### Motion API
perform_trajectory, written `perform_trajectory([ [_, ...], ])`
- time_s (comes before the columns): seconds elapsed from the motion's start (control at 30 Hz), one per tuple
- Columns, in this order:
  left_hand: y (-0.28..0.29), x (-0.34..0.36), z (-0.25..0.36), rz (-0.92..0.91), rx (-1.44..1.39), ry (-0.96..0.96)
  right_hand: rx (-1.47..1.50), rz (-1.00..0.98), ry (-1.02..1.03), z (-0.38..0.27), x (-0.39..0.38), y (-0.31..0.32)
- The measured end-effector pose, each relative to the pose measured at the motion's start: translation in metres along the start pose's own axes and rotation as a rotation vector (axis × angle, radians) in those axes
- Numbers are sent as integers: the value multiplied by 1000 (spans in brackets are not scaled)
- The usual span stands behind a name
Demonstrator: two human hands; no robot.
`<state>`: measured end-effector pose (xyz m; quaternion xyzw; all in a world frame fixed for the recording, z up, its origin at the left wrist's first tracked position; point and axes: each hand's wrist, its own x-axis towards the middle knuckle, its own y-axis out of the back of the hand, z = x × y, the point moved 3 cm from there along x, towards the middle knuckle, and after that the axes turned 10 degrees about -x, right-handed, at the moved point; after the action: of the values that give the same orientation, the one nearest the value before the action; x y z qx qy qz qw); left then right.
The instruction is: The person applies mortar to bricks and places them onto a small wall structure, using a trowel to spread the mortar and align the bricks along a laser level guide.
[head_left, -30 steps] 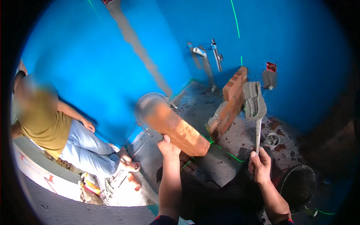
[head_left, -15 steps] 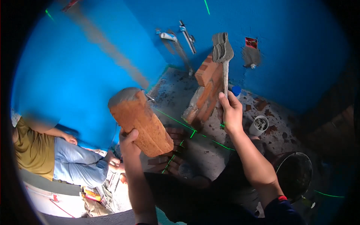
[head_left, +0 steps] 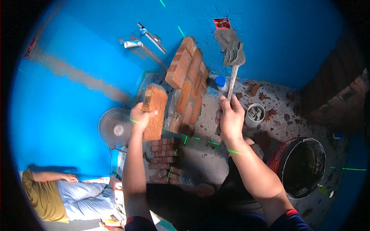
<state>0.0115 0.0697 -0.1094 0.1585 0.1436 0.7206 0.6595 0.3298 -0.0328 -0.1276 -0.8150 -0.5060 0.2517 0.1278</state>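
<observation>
My left hand [head_left: 142,116] is closed round an orange-red brick [head_left: 156,111], held upright just left of a low brick wall [head_left: 189,77]. My right hand [head_left: 232,118] grips the handle of a trowel [head_left: 234,79], its blade pointing away from me. Ridged grey mortar [head_left: 234,54] covers the blade, which hides the trowel's metal face. Beyond the blade a grey mortar patch [head_left: 224,37] shows on the blue wall under a red electrical box [head_left: 221,24]. The part-built wall steps up toward the blue wall.
A white cup of grey lumps [head_left: 255,114] and a blue-capped container [head_left: 220,82] stand right of the brickwork. A large black bucket [head_left: 304,167] is at lower right. Stacked bricks [head_left: 163,150] and a fan [head_left: 114,129] lie left. Another person [head_left: 83,198] sits at lower left.
My view has shifted. The brick in my left hand has turned more upright and moved away from me, nearer the brick wall. The mortar-loaded trowel stays raised in my right hand.
</observation>
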Motion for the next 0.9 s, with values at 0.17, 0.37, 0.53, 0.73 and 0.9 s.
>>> perform_trajectory([
  [0.17, -11, 23, -32, -69, 135, -10, -94, 9, 36, -13, 6, 9],
  [0.37, -22, 37, -42, -88, 214, -4, -76, 28, -2, -13, 12, 10],
  [0.53, -29, 44, -39, -65, 242, -27, -107, 16, -39, -12, 7, 5],
  [0.73, -36, 52, -39, -45, 399, -60, -175, 11, -71, -8, 7, 3],
  [0.9, -39, 60, -49, -11, 407, -72, -129, -24, -64, -6, 8, 3],
])
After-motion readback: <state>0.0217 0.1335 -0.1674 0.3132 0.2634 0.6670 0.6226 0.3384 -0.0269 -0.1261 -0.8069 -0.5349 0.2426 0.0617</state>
